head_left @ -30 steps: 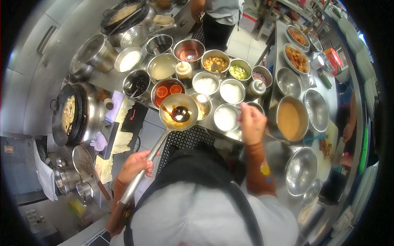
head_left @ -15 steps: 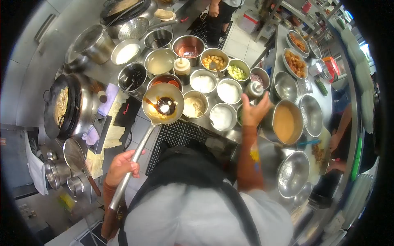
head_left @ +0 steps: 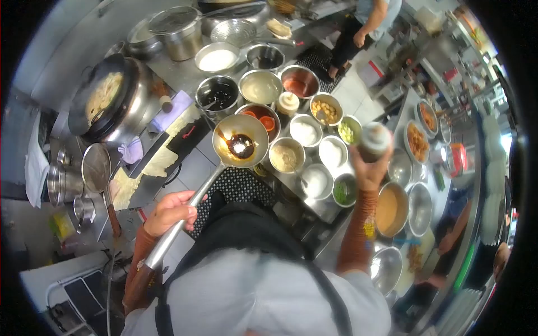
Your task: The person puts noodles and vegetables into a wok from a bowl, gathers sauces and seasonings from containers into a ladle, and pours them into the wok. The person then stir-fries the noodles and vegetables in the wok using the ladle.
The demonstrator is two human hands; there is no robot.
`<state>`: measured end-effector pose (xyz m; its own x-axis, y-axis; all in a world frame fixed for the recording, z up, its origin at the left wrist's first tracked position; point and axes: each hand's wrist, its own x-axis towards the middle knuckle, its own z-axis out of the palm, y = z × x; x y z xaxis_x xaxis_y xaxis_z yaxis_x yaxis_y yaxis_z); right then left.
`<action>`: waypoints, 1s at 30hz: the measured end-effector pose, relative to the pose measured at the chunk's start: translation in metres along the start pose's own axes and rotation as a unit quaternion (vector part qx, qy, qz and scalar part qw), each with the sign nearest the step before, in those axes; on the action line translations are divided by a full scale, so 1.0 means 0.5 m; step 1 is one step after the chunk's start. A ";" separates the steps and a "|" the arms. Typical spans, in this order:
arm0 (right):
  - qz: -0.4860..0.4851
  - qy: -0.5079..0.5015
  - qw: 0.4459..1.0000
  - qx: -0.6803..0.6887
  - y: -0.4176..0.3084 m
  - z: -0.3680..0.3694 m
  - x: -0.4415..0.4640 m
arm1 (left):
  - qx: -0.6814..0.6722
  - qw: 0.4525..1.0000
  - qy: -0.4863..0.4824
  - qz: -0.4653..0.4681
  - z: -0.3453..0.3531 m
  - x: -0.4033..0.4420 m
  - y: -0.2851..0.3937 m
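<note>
My left hand (head_left: 170,213) is closed round the long metal handle of a ladle (head_left: 259,127). Dark brown liquid with a white heap in its middle lies in the ladle's bowl, which hangs beside the pots. On the right, my right hand (head_left: 371,167) is wrapped round a squeeze bottle (head_left: 375,140) with a pale cap and dark contents, lifted above the bowls. Beneath and around it are a bowl of chopped green vegetable (head_left: 348,132), a bowl of white powder (head_left: 333,153) and a pot of green herbs (head_left: 344,190).
A wok (head_left: 101,98) with food stands at the left. Another squeeze bottle (head_left: 288,103) stands among several pots. A pot of orange-brown sauce (head_left: 390,210) is right of my forearm. A co-worker (head_left: 370,28) stands at the back; another person's hand (head_left: 448,243) is at the right.
My right hand went from open above the squeeze bottle to gripping it and lifting it. The view has turned, and the ladle stays in my left hand.
</note>
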<state>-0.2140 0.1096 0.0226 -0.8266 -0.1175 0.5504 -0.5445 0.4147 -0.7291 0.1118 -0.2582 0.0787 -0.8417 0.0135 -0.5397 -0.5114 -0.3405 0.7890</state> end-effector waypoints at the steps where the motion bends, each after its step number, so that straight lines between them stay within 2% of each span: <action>1: -0.084 -0.063 0.990 -0.090 -0.020 0.025 0.012 | 0.005 1.000 -0.001 0.005 -0.001 0.001 0.000; 2: -0.176 -0.111 0.964 -0.167 -0.043 0.051 0.024 | 0.009 1.000 0.000 0.011 -0.002 0.000 -0.001; 3: -0.212 -0.170 0.935 -0.227 -0.071 0.081 0.017 | 0.013 1.000 0.002 0.012 -0.002 -0.003 -0.003; 5: -0.250 -0.286 0.888 -0.259 -0.147 0.134 0.010 | 0.013 1.000 0.004 0.026 -0.003 -0.006 -0.004; 7: -0.330 -0.337 0.827 -0.308 -0.167 0.188 0.004 | 0.031 0.999 0.016 0.030 -0.006 -0.012 -0.010; 8: -0.368 -0.326 0.817 -0.303 -0.160 0.213 0.003 | 0.018 0.999 0.018 0.033 -0.012 -0.011 -0.020; 11: -0.364 -0.337 0.807 -0.320 -0.177 0.243 0.009 | 0.011 0.998 0.057 0.025 -0.017 -0.019 -0.034; 12: -0.390 -0.344 0.794 -0.313 -0.176 0.248 0.005 | 0.011 0.998 0.064 0.023 -0.021 -0.020 -0.041; 15: -0.358 -0.382 0.791 -0.317 -0.214 0.252 0.006 | 0.012 0.996 0.080 0.035 -0.021 -0.031 -0.042; 23: -0.368 -0.349 0.786 -0.355 -0.200 0.257 0.024 | 0.012 0.995 0.089 0.054 -0.029 -0.036 -0.046; 29: -0.306 -0.386 0.796 -0.352 -0.180 0.226 0.023 | 0.034 0.996 0.064 0.047 -0.016 -0.032 -0.012; 30: -0.278 -0.396 0.814 -0.322 -0.176 0.222 0.020 | 0.041 0.997 0.055 0.042 -0.019 -0.029 -0.005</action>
<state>-0.1902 -0.0284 0.0472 -0.4503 -0.8870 0.1024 -0.8884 0.4565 0.0482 0.1273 -0.2663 0.0817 -0.8603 -0.1157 -0.4965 -0.4568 -0.2572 0.8516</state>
